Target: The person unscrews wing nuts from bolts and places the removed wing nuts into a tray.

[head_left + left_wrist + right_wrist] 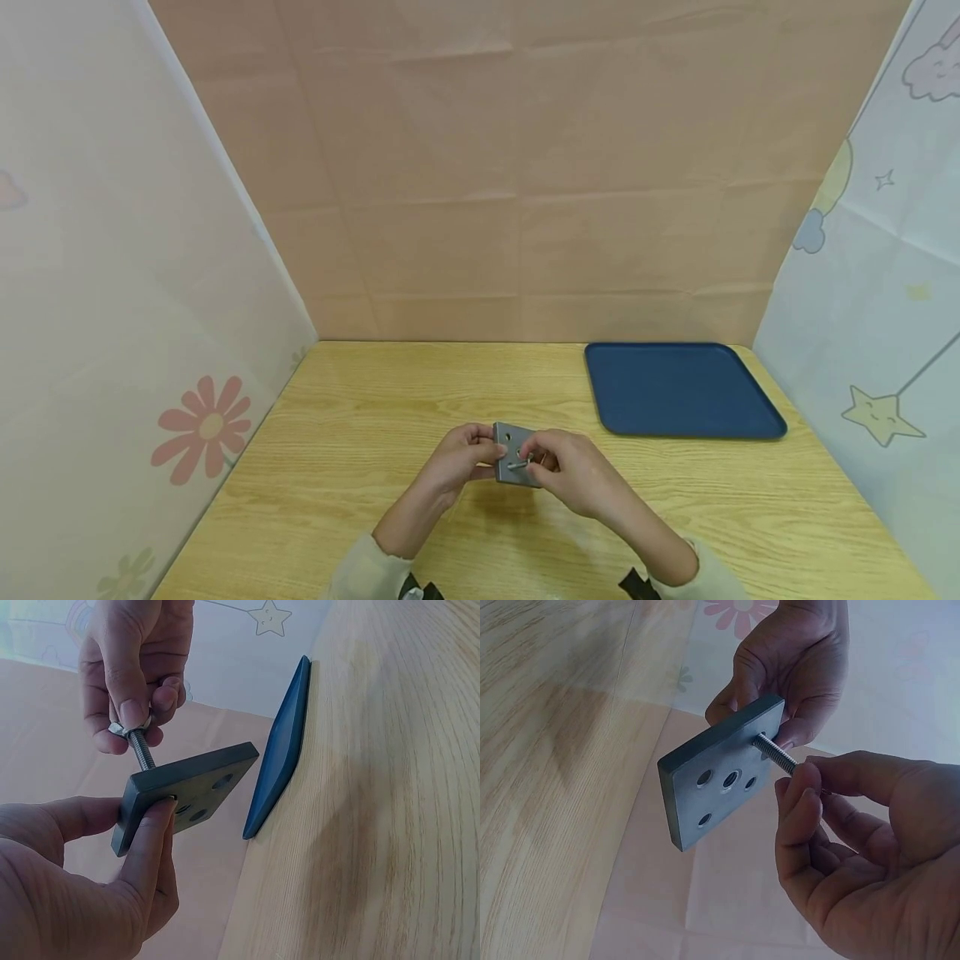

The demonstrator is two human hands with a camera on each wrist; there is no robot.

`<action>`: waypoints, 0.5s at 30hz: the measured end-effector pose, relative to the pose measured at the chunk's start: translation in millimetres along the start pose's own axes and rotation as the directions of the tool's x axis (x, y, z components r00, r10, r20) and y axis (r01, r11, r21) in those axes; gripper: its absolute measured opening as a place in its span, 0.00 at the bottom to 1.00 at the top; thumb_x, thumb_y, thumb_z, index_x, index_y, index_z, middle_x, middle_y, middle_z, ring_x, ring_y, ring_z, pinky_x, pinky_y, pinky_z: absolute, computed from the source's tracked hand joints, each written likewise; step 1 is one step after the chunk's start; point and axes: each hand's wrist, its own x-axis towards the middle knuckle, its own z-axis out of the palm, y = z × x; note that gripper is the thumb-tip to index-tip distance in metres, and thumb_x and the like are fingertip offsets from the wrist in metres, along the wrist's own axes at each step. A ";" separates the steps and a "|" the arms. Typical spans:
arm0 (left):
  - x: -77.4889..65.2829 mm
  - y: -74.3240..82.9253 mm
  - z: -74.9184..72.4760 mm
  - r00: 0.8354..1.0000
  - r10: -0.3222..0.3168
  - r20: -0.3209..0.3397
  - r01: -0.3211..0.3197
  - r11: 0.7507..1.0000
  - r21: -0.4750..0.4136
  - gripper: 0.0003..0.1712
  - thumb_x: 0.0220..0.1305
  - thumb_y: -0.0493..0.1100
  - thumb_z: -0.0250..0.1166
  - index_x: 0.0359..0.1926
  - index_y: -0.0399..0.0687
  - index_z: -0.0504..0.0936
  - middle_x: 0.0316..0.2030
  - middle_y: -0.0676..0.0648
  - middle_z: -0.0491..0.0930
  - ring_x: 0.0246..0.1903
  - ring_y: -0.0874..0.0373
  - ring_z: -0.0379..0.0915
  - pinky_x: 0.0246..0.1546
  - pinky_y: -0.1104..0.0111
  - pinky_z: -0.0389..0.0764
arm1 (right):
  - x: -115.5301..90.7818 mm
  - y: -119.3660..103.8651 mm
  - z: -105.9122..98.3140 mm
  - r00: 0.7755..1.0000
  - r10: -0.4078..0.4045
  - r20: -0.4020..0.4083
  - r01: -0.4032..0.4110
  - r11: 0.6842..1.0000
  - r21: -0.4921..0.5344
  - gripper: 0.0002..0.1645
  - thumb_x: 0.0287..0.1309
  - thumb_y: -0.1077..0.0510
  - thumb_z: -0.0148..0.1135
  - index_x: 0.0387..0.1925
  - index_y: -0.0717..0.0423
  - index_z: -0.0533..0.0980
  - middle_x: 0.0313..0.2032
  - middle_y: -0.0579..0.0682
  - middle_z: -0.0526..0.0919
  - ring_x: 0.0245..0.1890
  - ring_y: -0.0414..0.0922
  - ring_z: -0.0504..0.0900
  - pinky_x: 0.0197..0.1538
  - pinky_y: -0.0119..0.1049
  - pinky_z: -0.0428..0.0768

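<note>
A flat grey metal plate (724,754) with several round holes is held off the table, tilted. My left hand (461,458) grips it by one edge, thumb on one face and fingers on the other. At a corner hole a threaded wing screw (142,752) stands out from the plate, its end in the hole. The thumb and fingers of my right hand (577,475) pinch the winged head, which shows partly in the left wrist view. A good length of thread (778,754) lies between plate and fingertips. In the head view the right fingers cover part of the plate.
A dark blue tray (682,392) lies at the back right of the wooden table (360,417). A brown paper-like backdrop (517,183) rises behind it, with printed white sheets at the left (150,275) and right (847,317).
</note>
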 end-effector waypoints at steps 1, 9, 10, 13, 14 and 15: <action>0.1 -0.3 -0.1 1.000 0.001 0.000 -0.001 1.000 0.001 0.20 0.65 0.35 0.66 0.54 0.28 0.75 0.39 0.44 0.80 0.36 0.57 0.81 0.42 0.62 0.86 | 0.0 0.2 0.0 1.000 -0.004 -0.001 0.004 1.000 -0.002 0.06 0.65 0.62 0.65 0.40 0.49 0.82 0.33 0.40 0.81 0.30 0.34 0.78 0.31 0.31 0.78; 0.2 -0.1 -0.3 1.000 -0.002 -0.002 0.002 1.000 0.002 0.19 0.65 0.35 0.66 0.54 0.28 0.75 0.38 0.44 0.80 0.36 0.58 0.80 0.42 0.62 0.86 | 0.9 2.0 -0.4 1.000 -0.027 -0.004 0.027 1.000 0.002 0.05 0.65 0.62 0.64 0.40 0.49 0.82 0.34 0.40 0.80 0.30 0.34 0.77 0.31 0.30 0.77; 0.3 0.2 -0.3 1.000 -0.003 -0.003 0.003 1.000 0.003 0.19 0.66 0.35 0.66 0.54 0.28 0.75 0.38 0.44 0.80 0.36 0.58 0.80 0.42 0.62 0.86 | 1.2 2.1 -0.6 1.000 -0.028 -0.006 0.028 1.000 0.004 0.05 0.66 0.60 0.65 0.41 0.49 0.82 0.34 0.40 0.80 0.30 0.34 0.77 0.31 0.30 0.77; 0.7 1.1 -0.3 1.000 -0.006 -0.005 0.006 1.000 0.002 0.19 0.66 0.35 0.66 0.54 0.28 0.75 0.38 0.44 0.79 0.36 0.57 0.80 0.42 0.62 0.86 | 2.1 1.9 -1.5 1.000 -0.020 -0.013 0.020 1.000 0.014 0.05 0.68 0.54 0.64 0.42 0.48 0.83 0.33 0.39 0.81 0.28 0.34 0.76 0.30 0.30 0.76; 0.9 1.6 -0.1 1.000 -0.006 -0.006 0.006 1.000 0.003 0.19 0.66 0.35 0.66 0.54 0.28 0.75 0.38 0.45 0.79 0.36 0.57 0.80 0.42 0.62 0.86 | 2.4 1.8 -1.9 1.000 -0.013 -0.019 0.013 1.000 0.019 0.07 0.69 0.52 0.64 0.43 0.48 0.83 0.33 0.39 0.81 0.28 0.34 0.76 0.30 0.31 0.76; 1.2 1.8 0.0 1.000 -0.007 -0.008 0.007 1.000 0.003 0.20 0.66 0.35 0.66 0.54 0.28 0.75 0.38 0.45 0.79 0.37 0.57 0.80 0.42 0.62 0.86 | 2.7 1.6 -2.3 1.000 -0.002 -0.029 0.002 1.000 0.023 0.08 0.69 0.50 0.63 0.43 0.48 0.83 0.33 0.39 0.81 0.28 0.35 0.76 0.30 0.31 0.76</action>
